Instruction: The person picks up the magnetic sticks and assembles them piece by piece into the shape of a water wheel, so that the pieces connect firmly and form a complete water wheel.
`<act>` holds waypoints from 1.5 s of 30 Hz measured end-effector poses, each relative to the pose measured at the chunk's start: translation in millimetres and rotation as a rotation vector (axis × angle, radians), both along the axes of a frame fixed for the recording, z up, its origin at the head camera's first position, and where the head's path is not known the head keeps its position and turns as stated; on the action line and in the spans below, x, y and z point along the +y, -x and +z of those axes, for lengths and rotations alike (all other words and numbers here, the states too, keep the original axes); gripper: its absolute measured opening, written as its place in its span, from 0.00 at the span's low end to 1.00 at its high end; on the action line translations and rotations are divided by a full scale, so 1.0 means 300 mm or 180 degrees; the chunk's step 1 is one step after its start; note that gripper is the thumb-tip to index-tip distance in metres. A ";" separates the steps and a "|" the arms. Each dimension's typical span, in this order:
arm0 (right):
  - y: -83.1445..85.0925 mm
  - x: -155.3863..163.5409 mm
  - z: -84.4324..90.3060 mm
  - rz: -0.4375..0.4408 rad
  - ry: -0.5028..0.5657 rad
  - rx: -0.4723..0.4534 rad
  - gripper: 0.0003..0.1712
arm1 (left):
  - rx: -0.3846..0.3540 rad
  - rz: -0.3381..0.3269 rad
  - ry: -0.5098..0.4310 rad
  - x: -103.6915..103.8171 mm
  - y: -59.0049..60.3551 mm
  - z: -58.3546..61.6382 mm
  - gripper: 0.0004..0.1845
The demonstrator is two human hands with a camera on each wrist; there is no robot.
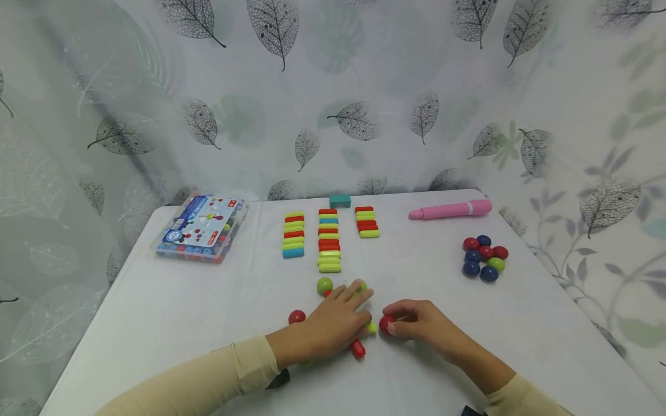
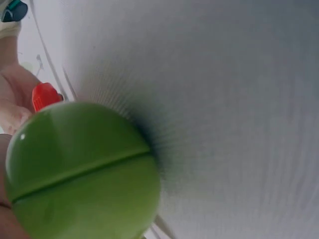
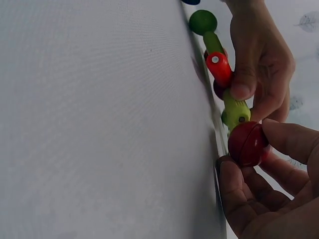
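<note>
So, head view first: the left hand (image 1: 333,323) was spread palm-down over a half-hidden ball-and-rod build on the white table (image 1: 208,323), with a yellow-green rod (image 1: 371,328) poking out from under it. The right hand (image 1: 429,329) pinched a red ball (image 1: 385,325) just beside that rod's end. A red rod (image 1: 358,349) stuck out below, and loose balls (image 1: 484,260) sat well off to the right. My worry: with that palm lying so low, a careless shift could've knocked a joint loose.

Left wrist view was mostly a big green ball (image 2: 84,169) with a seam round it, close to the lens, plus a red rod tip (image 2: 46,94). Couldn't tell the left hand's grip from there. If the wrist dipped, I reckon it could've bumped that ball.

Right wrist view was the handy one: left thumb and finger closed around the yellow-green rod, while the right thumb and fingertips held the smooth red ball right by its end. Pushing off-line might've rolled the ball out of that light pinch, and too hard a shove could've bent the chain at the red rod.
</note>
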State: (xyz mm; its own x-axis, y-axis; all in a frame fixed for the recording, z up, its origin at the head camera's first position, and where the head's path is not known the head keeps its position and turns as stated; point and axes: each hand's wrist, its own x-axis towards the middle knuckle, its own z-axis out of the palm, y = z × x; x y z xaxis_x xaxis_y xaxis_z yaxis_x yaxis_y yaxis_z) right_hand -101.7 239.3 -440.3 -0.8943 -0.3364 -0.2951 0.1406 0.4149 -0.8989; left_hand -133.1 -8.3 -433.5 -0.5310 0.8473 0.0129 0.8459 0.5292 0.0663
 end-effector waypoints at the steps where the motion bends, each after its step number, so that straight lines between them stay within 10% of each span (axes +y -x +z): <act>1: 0.001 -0.004 -0.002 0.0009 -0.0004 0.0006 0.25 | -0.0019 0.0014 -0.0008 0.000 0.000 0.000 0.17; 13: -0.003 -0.030 -0.006 -0.0019 -0.0063 -0.0008 0.25 | -0.0224 0.0190 -0.0137 -0.020 0.003 0.016 0.22; 20: -0.001 -0.035 -0.006 -0.0066 -0.0353 0.0130 0.23 | -0.0527 0.0646 0.0054 -0.112 0.075 0.078 0.28; 27: 0.007 -0.007 0.015 -0.0164 -0.0650 0.0343 0.21 | -0.0855 0.0549 0.0254 -0.203 0.118 0.072 0.38; 35: 0.061 0.162 0.087 -0.0439 -0.1304 0.1089 0.26 | -0.1099 0.0499 0.0309 -0.252 0.114 0.050 0.42; 45: 0.132 0.475 0.155 -0.1075 -0.1601 0.1273 0.33 | -0.1111 0.0521 0.0259 -0.268 0.104 0.038 0.42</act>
State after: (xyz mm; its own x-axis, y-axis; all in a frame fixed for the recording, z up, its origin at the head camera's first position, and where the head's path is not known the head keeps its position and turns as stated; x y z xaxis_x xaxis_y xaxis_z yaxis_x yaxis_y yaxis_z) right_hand -141.3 381.8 -393.9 -0.9973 0.0676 0.0298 0.0345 0.7837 -0.6202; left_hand -164.3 -88.6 -422.1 -0.6198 0.7419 -0.2559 0.6840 0.6705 0.2873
